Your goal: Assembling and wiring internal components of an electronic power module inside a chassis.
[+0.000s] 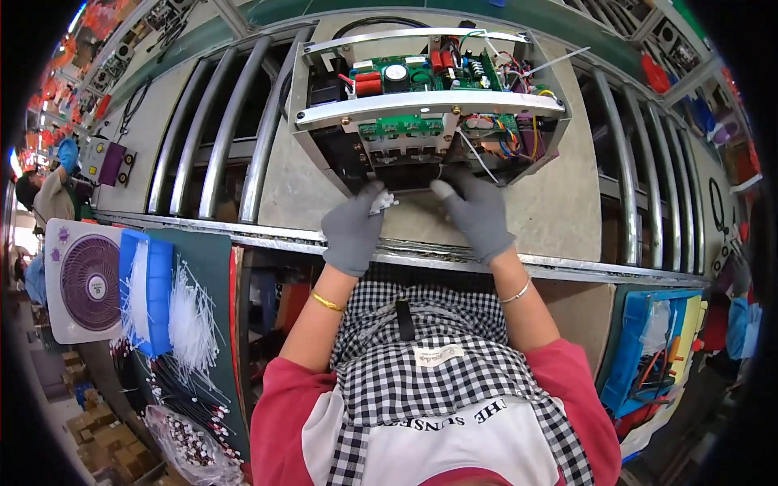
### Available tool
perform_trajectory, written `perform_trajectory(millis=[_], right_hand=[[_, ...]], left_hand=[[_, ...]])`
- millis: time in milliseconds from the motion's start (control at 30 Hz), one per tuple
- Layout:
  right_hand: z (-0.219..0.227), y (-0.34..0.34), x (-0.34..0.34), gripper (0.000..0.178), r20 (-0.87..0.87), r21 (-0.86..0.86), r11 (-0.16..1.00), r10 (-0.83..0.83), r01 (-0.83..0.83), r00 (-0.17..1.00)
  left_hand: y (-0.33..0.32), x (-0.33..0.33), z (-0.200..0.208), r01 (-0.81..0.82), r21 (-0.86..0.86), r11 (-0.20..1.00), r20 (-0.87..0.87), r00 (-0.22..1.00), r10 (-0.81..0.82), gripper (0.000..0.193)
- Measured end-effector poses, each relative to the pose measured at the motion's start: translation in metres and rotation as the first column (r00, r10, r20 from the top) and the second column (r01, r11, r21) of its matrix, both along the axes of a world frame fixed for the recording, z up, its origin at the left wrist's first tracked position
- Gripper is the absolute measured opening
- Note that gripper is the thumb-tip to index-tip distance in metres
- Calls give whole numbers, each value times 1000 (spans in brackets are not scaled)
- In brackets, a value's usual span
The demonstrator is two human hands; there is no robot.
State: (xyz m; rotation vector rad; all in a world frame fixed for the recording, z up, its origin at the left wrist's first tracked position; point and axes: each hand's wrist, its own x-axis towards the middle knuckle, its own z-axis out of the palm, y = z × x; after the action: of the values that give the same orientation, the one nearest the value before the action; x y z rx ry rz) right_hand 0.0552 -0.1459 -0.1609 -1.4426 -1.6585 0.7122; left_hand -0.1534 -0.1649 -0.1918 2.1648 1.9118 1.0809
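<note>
Left hand: here it is, gloved (pixel 355 227), thumb and fingers pinched on a small white piece (pixel 383 202)!
Right hand: gloved too (pixel 476 217), right at the chassis's lower front edge, fingertips partly hidden; whether it grips, I cannot tell.
Chassis: open metal frame (pixel 429 105), green boards showing, sitting on the pale board (pixel 555 219) between steel rollers (pixel 216 134).
Lower left: white cable ties (pixel 192 328) beside a blue bin (pixel 159 296).

I watch through one fisheye, the left of a head-worn pair, facing down: shirt (pixel 446 445) close at the bottom edge, left hand (pixel 354 231) and right hand (pixel 476 219) near mid-frame, bench (pixel 559 211) beyond. Its wide circle bends the rollers (pixel 235 128) toward the rim.
</note>
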Motion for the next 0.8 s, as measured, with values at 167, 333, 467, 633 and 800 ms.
perform_trajectory(millis=[167, 333, 467, 633, 800], right_hand=[[7, 1, 6, 37, -631, -437, 830, -8, -347, 776], [4, -8, 31, 41, -913, -215, 833, 13, -510, 407], [11, -15, 53, 43, -763, -265, 862, 87, -433, 641], [-7, -14, 68, 39, -612, -336, 935, -122, -117, 782], [-1, -22, 61, 30, -374, -357, 934, -166, 24, 912]], left_hand=[[-18, -3, 11, 7, -341, 940, -312, 942, -121, 63], [-17, -2, 7, 22, -358, 933, -343, 927, -153, 70], [-13, -4, 1, 46, -356, 933, -335, 926, -173, 63], [-14, -8, -2, 67, -342, 937, -259, 952, -162, 66], [-17, -1, 23, 48, -385, 922, -191, 973, -130, 50]])
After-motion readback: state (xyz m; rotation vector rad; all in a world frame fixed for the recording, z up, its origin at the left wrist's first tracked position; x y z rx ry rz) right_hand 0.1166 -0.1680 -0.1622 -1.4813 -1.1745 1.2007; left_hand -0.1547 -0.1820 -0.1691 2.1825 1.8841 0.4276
